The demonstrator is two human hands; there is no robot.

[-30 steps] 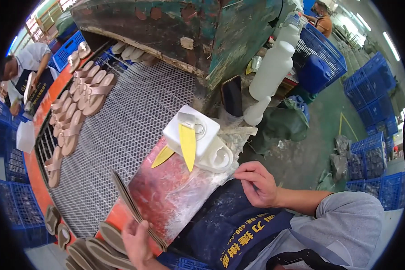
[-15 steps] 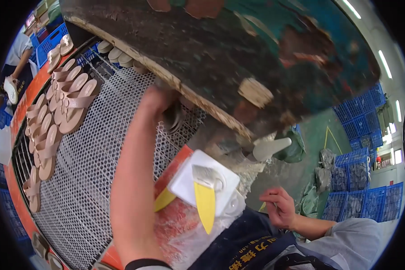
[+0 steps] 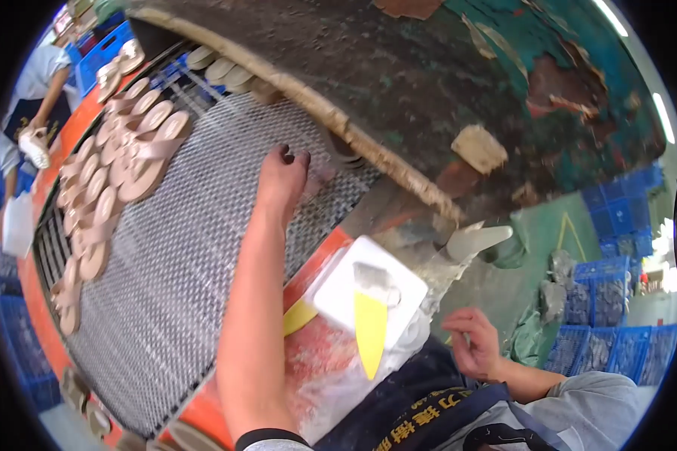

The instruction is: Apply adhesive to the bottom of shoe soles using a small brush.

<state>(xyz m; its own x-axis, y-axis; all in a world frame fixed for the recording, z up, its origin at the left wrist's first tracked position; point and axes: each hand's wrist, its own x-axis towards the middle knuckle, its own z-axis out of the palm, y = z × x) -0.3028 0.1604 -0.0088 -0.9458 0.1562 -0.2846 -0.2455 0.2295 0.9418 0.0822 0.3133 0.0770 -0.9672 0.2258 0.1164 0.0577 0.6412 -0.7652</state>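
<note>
Left hand: The person's left hand point(image 3: 284, 177) hangs over a metal mesh belt point(image 3: 150, 270), its bare forearm running up from the lower edge of the view; the fingers are bent, tips slightly parted, with nothing seen between them.
Right hand: At the person's other side, the right hand point(image 3: 474, 342) is raised beside a dark apron point(image 3: 414, 410), elbow bent below a grey sleeve point(image 3: 602, 402), fingers loosely curled, thumb apart, gripping nothing.
Near the fingertips: A dark, rounded piece point(image 3: 344, 154), too shaded to identify, sits on the mesh just beyond the left hand, partly beneath the rim of a weathered hood point(image 3: 399, 83) with peeling green paint.
Surface: A red surface point(image 3: 316, 357) smeared with white residue carries a white container point(image 3: 337, 289); a yellow-handled brush point(image 3: 371, 338) lies across its top, and a second yellow handle point(image 3: 299, 317) shows beside it.
Belt edge: Pale pink sandals point(image 3: 147, 169) line the far left of the mesh, next to an orange border point(image 3: 34, 289).
Room: At upper left, a co-worker point(image 3: 44, 98) in an apron holds a white shoe point(image 3: 34, 146); at right, blue crates point(image 3: 602, 289) stand stacked on a green floor point(image 3: 534, 237) under strip lights point(image 3: 663, 118).
</note>
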